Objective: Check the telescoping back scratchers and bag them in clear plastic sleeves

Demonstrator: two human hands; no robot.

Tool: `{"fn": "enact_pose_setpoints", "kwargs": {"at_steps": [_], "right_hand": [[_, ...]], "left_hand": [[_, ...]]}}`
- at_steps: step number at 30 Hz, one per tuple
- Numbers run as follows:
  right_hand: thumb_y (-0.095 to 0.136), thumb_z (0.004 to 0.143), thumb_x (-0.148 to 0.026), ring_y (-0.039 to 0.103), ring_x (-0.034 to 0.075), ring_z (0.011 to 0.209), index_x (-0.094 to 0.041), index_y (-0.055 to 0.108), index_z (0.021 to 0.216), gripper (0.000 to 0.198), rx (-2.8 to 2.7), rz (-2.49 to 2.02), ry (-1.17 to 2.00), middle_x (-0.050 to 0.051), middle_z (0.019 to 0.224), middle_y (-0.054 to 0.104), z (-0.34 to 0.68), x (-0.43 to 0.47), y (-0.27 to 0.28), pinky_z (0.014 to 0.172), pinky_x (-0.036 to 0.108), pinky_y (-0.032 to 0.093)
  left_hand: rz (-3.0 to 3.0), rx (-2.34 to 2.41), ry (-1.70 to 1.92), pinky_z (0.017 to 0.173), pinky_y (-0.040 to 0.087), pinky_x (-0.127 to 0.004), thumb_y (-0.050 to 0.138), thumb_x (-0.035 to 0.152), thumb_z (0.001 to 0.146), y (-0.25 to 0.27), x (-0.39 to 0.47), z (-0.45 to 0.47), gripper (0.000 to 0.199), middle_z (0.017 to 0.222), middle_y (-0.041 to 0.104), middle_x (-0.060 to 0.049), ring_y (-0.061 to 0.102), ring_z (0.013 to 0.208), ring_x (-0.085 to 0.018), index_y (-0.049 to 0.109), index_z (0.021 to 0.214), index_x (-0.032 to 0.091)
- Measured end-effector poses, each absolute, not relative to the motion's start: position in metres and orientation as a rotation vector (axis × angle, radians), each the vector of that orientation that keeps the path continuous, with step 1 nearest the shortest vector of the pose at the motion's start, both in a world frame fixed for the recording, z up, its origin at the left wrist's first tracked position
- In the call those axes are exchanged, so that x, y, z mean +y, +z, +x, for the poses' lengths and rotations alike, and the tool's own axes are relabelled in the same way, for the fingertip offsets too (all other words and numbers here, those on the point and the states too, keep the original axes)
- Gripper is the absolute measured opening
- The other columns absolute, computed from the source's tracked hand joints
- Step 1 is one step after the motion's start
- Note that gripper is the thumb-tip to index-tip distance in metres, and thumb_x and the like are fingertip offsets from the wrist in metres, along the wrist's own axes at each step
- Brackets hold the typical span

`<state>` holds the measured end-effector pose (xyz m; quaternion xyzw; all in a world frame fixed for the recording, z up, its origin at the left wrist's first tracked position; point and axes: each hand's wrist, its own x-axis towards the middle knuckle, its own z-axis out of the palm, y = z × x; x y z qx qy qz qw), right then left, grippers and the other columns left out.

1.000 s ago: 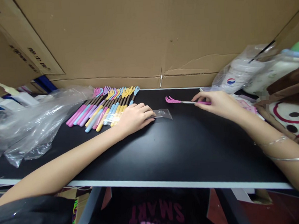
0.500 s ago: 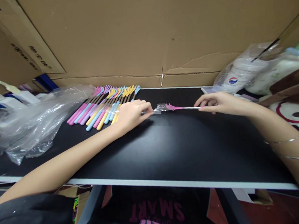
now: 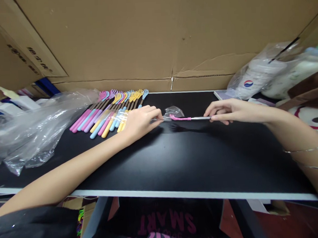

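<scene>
My right hand is closed on the metal rod of a back scratcher, and its pink claw points left. The rod is level above the black tabletop, with the claw's shadow below it. My left hand pinches a clear plastic sleeve, whose loose end bulges out beside the pink claw. I cannot tell whether the claw's tip is inside the sleeve or just against it. Left of my left hand lies a row of several back scratchers in pink, blue, purple and yellow, partly covered by my hand.
A large crumpled clear bag lies on the left of the table. Cardboard walls the back. At the right stand a bagged Pepsi cup and a plush toy. White cables hang at the far left.
The pink claw has turned from showing its flat side to nearly edge-on and shifted slightly left. The sleeve's loose end has swung up behind it. Both hands have stayed nearly in place.
</scene>
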<state>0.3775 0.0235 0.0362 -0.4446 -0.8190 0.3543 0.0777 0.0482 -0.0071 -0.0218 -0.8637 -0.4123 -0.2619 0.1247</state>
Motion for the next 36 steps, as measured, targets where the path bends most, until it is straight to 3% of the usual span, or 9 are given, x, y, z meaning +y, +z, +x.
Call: {"fn": "enact_pose_setpoints", "kwargs": {"at_steps": [6, 19, 26, 30, 36], "right_hand": [[0.066, 0.078, -0.061, 0.049, 0.012, 0.052, -0.022, 0.067, 0.099, 0.045, -2.483, -1.318, 1.121, 0.0, 0.066, 0.062, 0.374, 0.021, 0.037, 0.053, 0.028, 0.041], [0.062, 0.083, -0.058, 0.053, 0.011, 0.055, -0.022, 0.067, 0.101, 0.041, -2.602, -1.283, 1.002, 0.001, 0.072, 0.063, 0.371, 0.021, 0.028, 0.052, 0.026, 0.039], [0.061, 0.082, -0.059, 0.054, 0.014, 0.063, -0.021, 0.069, 0.098, 0.042, -2.615, -1.203, 0.76, 0.003, 0.075, 0.065, 0.364, 0.017, 0.025, 0.057, 0.027, 0.04], [0.06, 0.083, -0.058, 0.052, 0.013, 0.061, -0.021, 0.069, 0.095, 0.04, -2.615, -1.195, 0.67, 0.003, 0.075, 0.065, 0.359, 0.014, 0.023, 0.057, 0.028, 0.038], [0.06, 0.084, -0.053, 0.055, 0.014, 0.065, -0.021, 0.069, 0.096, 0.035, -2.642, -1.172, 0.611, 0.003, 0.079, 0.067, 0.359, 0.016, 0.019, 0.058, 0.027, 0.039]], "left_hand": [[-2.49, -1.113, -0.76, 0.059, 0.035, -0.024, 0.059, 0.025, 0.092, -0.023, -0.006, 0.048, 0.012, 0.082, 0.069, 0.003, 0.061, 0.078, -0.012, 0.062, 0.081, 0.021], [-2.296, -0.723, -0.605, 0.051, 0.029, -0.028, 0.042, 0.026, 0.1, -0.025, -0.009, 0.055, 0.031, 0.068, 0.061, 0.001, 0.053, 0.066, -0.012, 0.06, 0.076, 0.02], [-2.444, -0.755, -0.607, 0.055, 0.034, -0.027, 0.051, 0.037, 0.098, -0.026, -0.008, 0.052, 0.022, 0.08, 0.067, 0.001, 0.057, 0.074, -0.013, 0.062, 0.088, 0.02], [-2.6, -0.847, -0.627, 0.063, 0.039, -0.027, 0.055, 0.058, 0.091, -0.026, -0.005, 0.05, 0.038, 0.091, 0.069, 0.0, 0.06, 0.084, -0.015, 0.063, 0.097, 0.021], [-2.667, -1.065, -0.593, 0.07, 0.042, -0.028, 0.058, 0.065, 0.084, -0.024, -0.001, 0.047, 0.052, 0.108, 0.067, -0.004, 0.062, 0.096, -0.019, 0.06, 0.114, 0.022]]}}
